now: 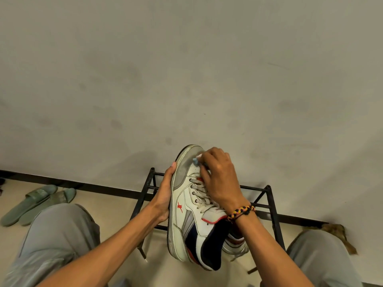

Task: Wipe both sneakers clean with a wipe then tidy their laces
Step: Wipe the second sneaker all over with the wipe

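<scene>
A white sneaker (187, 212) with grey, navy and red panels and grey laces is held up, toe pointing away from me. My left hand (164, 195) grips its sole side from the left. My right hand (217, 175) is over the toe area, fingers curled round a small light blue wipe (195, 161) that touches the grey toe cap. The second sneaker (236, 244) lies lower down behind the first one, mostly hidden.
A black metal shoe rack (269, 204) stands against the pale wall behind the sneakers. A pair of green slippers (37, 201) lies on the floor at the left. My knees in grey trousers (58, 235) flank the view. A brownish rag (339, 233) lies at the right.
</scene>
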